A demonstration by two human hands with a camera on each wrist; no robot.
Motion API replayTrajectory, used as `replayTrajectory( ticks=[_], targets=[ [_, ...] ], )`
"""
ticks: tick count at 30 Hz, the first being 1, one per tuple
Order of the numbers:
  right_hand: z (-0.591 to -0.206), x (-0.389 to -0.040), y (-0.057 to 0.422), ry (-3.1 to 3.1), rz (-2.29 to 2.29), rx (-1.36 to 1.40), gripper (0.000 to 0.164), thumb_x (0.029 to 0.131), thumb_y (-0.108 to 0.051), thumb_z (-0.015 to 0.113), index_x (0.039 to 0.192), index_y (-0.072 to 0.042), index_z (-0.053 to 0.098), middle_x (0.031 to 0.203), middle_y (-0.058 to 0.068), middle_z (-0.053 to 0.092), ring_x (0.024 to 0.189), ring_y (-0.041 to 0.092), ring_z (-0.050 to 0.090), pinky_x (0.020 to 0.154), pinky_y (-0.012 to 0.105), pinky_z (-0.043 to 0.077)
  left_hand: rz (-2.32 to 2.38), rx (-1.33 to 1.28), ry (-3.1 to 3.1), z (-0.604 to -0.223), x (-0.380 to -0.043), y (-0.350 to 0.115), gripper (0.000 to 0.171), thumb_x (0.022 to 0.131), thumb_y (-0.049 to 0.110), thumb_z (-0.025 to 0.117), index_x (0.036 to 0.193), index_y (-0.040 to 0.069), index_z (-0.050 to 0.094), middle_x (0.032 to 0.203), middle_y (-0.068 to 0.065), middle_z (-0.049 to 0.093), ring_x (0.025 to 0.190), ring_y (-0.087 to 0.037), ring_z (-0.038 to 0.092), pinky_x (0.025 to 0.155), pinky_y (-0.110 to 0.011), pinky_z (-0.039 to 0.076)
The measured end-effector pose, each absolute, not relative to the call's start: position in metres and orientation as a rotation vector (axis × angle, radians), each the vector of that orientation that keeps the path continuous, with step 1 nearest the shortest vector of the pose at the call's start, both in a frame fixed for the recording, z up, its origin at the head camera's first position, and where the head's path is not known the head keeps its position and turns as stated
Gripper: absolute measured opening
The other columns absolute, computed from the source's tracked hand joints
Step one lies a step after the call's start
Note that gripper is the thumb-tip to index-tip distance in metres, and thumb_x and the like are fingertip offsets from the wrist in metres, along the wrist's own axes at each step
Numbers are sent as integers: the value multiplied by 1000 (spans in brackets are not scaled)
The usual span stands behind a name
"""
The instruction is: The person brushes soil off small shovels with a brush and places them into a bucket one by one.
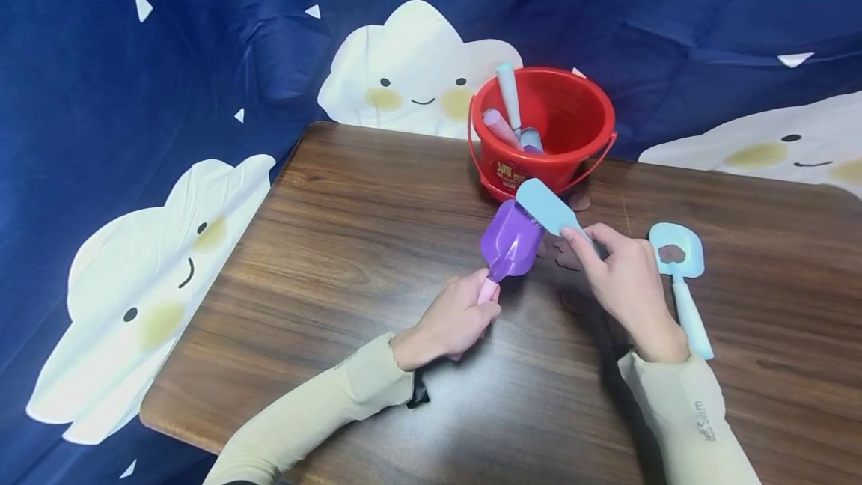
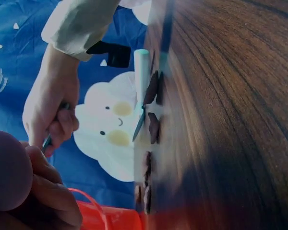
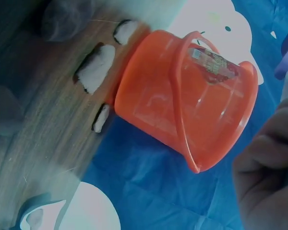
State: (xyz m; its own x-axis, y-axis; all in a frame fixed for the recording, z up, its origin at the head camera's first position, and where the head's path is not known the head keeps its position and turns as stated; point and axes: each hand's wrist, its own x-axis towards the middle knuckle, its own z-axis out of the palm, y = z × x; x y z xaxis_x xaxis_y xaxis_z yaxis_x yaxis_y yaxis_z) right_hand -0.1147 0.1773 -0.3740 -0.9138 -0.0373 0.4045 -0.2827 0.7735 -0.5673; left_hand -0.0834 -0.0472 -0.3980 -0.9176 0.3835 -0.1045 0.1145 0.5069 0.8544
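My left hand [image 1: 461, 316] grips the pink handle of a purple toy shovel [image 1: 508, 234], raised above the table with its blade pointing away from me. In my right hand [image 1: 629, 283] is a light blue brush [image 1: 542, 204], held by its handle. The brush's dark bristles face down against the far edge of the purple blade. Flat brown flakes [image 1: 569, 254] lie on the table below; in the right wrist view several flakes [image 3: 97, 68] sit beside the bucket. A light blue shovel [image 1: 690, 316] lies right of my right hand, with a brown patch on its blade.
A red bucket [image 1: 559, 167] stands at the table's back edge, its handle hanging down. Inside it are a tool with a pale blue handle [image 1: 509, 96] and one with a pink handle [image 1: 501, 129]. Behind the wooden table [image 1: 323, 245] hangs a blue cloud-patterned cloth [image 1: 202, 43].
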Motion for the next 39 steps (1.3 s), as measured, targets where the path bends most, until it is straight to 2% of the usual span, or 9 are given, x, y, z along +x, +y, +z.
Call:
replayTrajectory(
  ticks=[4,6,11,15,20,26,31,36,39],
  targets=[
    [-376,-115,175,-2569,875,205,30,92,-33,64,85,-5,68,48,2,43,49,18,37,43,26,26,1298,462,2541,-399,-85,-48,3,82,11,55,82,13,53,59,6,47,48,-5,45,44,-20,37],
    [-376,-114,173,-2557,878,238,27,92,-31,65,85,-5,68,50,2,48,49,16,38,44,24,27,1255,489,2579,-399,-86,-49,3,82,13,56,84,13,54,62,7,46,53,-5,44,47,-20,36],
    [-371,-110,164,-2599,875,516,14,86,-23,72,86,-9,69,53,-5,51,48,7,38,45,19,32,1156,551,2661,-400,-87,-50,4,84,18,56,86,15,54,64,6,48,58,-8,47,48,-19,36],
    [-365,-107,156,-2668,779,626,15,85,-27,73,87,-13,70,49,-8,43,47,6,36,45,21,31,1101,575,2708,-401,-87,-51,4,84,18,55,84,15,53,63,6,47,57,-9,47,46,-20,34],
    [-359,-109,155,-2707,660,519,24,86,-34,70,90,-10,72,46,-3,43,45,12,36,43,25,29,1013,629,2768,-404,-85,-50,10,86,17,56,81,16,48,60,7,41,56,-9,42,45,-20,31],
    [-357,-113,159,-2667,602,376,32,87,-33,69,95,-3,72,46,3,45,43,16,33,42,26,26,936,683,2798,-406,-82,-49,12,86,17,55,80,17,45,60,8,37,54,-8,39,44,-20,31],
    [-362,-116,163,-2607,590,295,33,87,-34,69,91,-1,71,45,8,48,40,18,30,41,28,24,919,664,2785,-406,-80,-48,11,87,19,56,81,18,46,60,8,39,53,-8,41,43,-21,33],
    [-366,-118,167,-2598,658,183,37,89,-36,66,94,0,71,51,13,56,42,22,37,43,29,26,935,660,2774,-406,-79,-47,9,87,21,56,83,19,48,61,8,42,55,-9,45,44,-21,35],
    [-368,-116,167,-2556,774,136,34,90,-34,66,91,0,71,50,12,54,45,20,38,43,27,25,1029,613,2746,-404,-82,-47,6,86,18,56,84,17,50,61,7,44,55,-8,45,44,-21,35]
  ],
)
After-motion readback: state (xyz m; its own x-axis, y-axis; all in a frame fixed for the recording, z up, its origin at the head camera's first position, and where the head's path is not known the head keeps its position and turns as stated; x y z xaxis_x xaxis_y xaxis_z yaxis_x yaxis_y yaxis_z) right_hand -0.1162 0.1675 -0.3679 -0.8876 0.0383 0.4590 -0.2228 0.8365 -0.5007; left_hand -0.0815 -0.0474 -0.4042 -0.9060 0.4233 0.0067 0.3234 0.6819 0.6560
